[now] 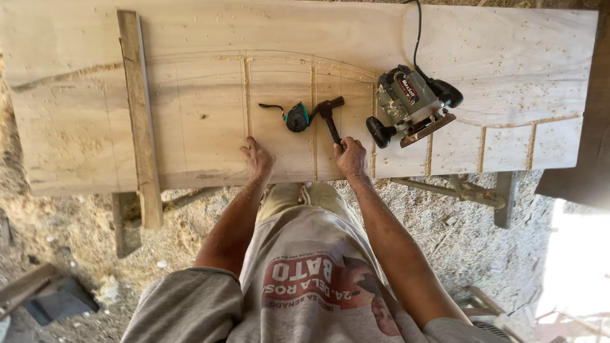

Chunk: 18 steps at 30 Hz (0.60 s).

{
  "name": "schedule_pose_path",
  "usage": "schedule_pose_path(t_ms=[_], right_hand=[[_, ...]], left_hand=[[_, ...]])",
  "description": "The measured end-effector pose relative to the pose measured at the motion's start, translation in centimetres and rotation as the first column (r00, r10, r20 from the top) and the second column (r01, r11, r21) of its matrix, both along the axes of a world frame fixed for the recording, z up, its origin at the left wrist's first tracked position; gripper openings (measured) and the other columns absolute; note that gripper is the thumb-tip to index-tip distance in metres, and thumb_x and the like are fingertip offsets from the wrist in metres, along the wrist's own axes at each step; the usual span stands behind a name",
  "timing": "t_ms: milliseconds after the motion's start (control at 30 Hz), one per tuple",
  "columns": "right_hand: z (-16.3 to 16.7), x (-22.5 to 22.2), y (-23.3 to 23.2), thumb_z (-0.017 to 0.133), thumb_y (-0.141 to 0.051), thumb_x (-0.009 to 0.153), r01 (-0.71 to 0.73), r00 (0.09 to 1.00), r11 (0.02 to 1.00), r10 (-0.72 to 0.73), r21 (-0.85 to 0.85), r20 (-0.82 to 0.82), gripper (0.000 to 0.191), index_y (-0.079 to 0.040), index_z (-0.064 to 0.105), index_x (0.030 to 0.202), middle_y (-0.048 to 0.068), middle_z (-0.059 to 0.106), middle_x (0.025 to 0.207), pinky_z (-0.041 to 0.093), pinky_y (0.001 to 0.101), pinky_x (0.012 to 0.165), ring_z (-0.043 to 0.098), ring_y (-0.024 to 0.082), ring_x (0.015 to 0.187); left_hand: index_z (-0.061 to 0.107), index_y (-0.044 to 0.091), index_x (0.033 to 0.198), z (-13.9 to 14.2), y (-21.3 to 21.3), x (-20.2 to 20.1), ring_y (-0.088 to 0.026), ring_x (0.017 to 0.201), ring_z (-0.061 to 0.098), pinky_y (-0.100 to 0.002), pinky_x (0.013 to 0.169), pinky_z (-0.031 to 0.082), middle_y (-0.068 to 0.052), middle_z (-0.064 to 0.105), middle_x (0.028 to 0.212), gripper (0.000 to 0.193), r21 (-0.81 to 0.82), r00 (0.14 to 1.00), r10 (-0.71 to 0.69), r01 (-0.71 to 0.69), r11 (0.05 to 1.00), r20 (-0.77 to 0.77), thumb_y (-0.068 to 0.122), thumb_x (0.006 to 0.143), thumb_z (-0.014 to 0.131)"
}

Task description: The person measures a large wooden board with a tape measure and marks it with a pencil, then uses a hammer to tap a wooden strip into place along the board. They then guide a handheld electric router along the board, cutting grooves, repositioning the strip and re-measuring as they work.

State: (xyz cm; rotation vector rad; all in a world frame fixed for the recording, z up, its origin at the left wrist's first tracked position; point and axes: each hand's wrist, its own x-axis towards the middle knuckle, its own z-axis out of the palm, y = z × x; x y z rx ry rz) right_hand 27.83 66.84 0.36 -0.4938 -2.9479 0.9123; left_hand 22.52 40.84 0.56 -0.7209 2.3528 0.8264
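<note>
One hammer (329,116) — right hand (351,157) clenched on its handle; left hand (257,157) flat, released, on one grooved panel (203,114). One tape measure (296,117) at 9 o'clock, one router (410,105) at 3 o'clock of the hammer.

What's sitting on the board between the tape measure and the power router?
The hammer lies between the tape measure and the router, its handle gripped by the right hand, in the head view.

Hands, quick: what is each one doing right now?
Left hand: open, resting flat on the wooden panel, holding nothing.
Right hand: closed around the handle end of the hammer.
</note>
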Motion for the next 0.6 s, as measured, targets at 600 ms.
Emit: schedule_pose_path(t_ms=[600], right_hand=[[2.3, 3.0, 7.2, 0.075, -0.016, 0.096, 0.131, 0.949, 0.990, -0.142, -0.054, -0.282, 0.012, -0.007, 0.069, 0.102, 0.013, 0.072, 0.093, 0.060, 0.0388, 0.064, 0.075, 0.025, 0.079]], left_hand=[[0.034, 0.002, 0.129, -1.3, 12.4, 0.6, -0.052, 0.111, 0.056, -0.061, 0.091, 0.047, -0.031, 0.054, 0.121, 0.051, 0.123, 0.891, -0.150, 0.222, 0.967, -0.428, 0.008, 0.088, 0.066]])
